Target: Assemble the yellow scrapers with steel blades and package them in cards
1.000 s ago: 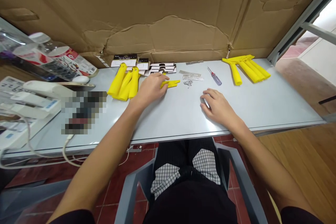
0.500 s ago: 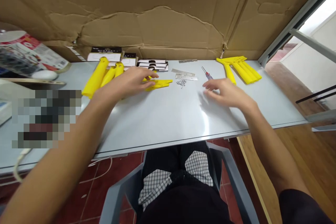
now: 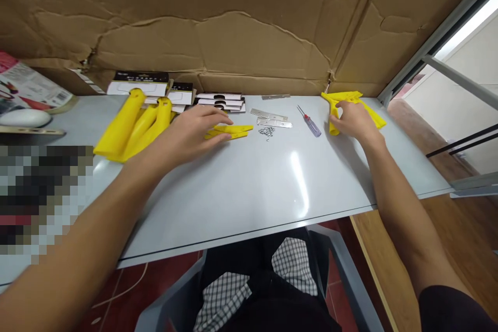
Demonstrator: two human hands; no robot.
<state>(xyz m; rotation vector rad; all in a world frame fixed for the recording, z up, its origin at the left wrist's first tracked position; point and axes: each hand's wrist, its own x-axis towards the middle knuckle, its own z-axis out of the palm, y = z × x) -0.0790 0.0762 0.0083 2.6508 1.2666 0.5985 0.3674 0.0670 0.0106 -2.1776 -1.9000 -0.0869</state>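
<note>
My right hand [image 3: 352, 122] is curled over a bunch of yellow plastic pieces [image 3: 344, 96] near the far edge of the bench [image 3: 249, 192], though I can't tell if it's actually gripping them. My left hand [image 3: 187, 135] is open, fingertips [image 3: 221, 120] right by a small flat yellow piece [image 3: 229, 132]. Between my hands sit steel strips [image 3: 272, 123], tiny metal fasteners [image 3: 266, 132] and a small screwdriver [image 3: 309, 120].

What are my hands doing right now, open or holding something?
Left hand: open, fingertips at the flat yellow plastic pieces.
Right hand: closed around a yellow plastic handle.
</note>
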